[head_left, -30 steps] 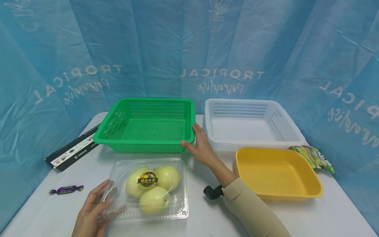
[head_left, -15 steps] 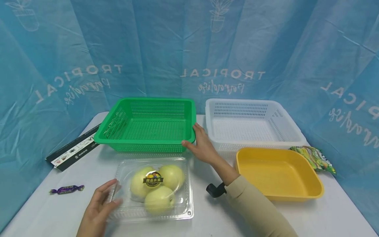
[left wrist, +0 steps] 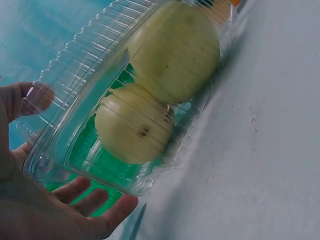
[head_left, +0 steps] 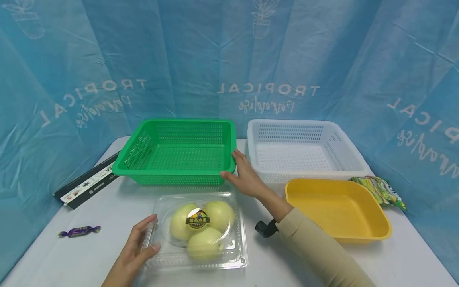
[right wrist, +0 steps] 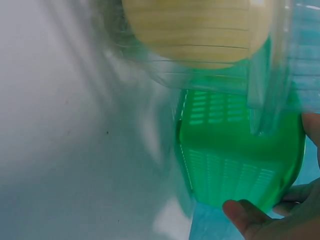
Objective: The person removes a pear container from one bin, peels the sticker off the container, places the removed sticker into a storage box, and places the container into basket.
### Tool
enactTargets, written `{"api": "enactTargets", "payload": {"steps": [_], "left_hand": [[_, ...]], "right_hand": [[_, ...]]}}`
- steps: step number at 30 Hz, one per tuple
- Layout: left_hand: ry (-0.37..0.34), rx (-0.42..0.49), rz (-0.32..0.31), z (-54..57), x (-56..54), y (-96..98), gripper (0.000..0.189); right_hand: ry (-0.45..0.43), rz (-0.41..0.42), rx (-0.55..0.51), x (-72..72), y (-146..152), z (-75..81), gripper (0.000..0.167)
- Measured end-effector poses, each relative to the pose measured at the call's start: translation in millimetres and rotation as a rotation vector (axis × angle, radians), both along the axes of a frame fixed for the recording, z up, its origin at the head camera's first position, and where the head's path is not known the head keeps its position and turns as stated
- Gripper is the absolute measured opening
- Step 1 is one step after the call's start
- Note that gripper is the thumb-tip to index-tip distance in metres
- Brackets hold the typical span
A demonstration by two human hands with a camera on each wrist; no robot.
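A clear plastic fruit box (head_left: 154, 261) with a label on its lid lies on the white table in the head view. Inside are three round, pale yellow-green fruits (head_left: 204, 243), likely pears or apples. My left hand (head_left: 130, 253) is at the box's left end, its fingers fairly straight and spread and its thumb apart from them. The left wrist view shows the thumb (left wrist: 40, 97) by the ribbed rim. My right hand (head_left: 247, 179) holds the front right corner of the green basket (head_left: 186, 173); in the right wrist view its thumb (right wrist: 237, 212) lies on the rim.
A white basket (head_left: 308, 175) and a yellow bin (head_left: 337, 239) stand on the right. Behind the bin lies a green snack bag (head_left: 380, 191). On the left are a black-and-white carton (head_left: 87, 183) and a purple wrapped candy (head_left: 79, 231). Blue curtain (head_left: 201, 59) encloses the table.
The fruit box has slid to the right across the table, with my left hand following at its left end. My right hand and the green basket have stayed in place.
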State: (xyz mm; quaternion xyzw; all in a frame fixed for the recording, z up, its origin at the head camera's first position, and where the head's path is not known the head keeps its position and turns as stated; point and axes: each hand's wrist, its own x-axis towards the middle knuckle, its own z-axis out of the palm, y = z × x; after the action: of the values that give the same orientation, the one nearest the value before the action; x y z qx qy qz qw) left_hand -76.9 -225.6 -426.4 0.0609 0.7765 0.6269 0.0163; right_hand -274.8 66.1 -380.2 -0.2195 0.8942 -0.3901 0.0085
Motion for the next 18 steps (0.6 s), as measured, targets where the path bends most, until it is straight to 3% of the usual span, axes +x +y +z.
{"api": "enactTargets", "payload": {"steps": [7, 18], "left_hand": [[0.015, -0.020, -0.069, 4.2, -4.8, 11.6, 0.066], [-0.060, -0.014, -0.087, 13.8, -7.1, 27.3, 0.068]], "right_hand": [[0.004, 0.029, -0.014, 0.3, 1.9, -2.1, 0.082], [0.005, 0.043, 0.005, 0.9, 4.0, -0.7, 0.081]]}}
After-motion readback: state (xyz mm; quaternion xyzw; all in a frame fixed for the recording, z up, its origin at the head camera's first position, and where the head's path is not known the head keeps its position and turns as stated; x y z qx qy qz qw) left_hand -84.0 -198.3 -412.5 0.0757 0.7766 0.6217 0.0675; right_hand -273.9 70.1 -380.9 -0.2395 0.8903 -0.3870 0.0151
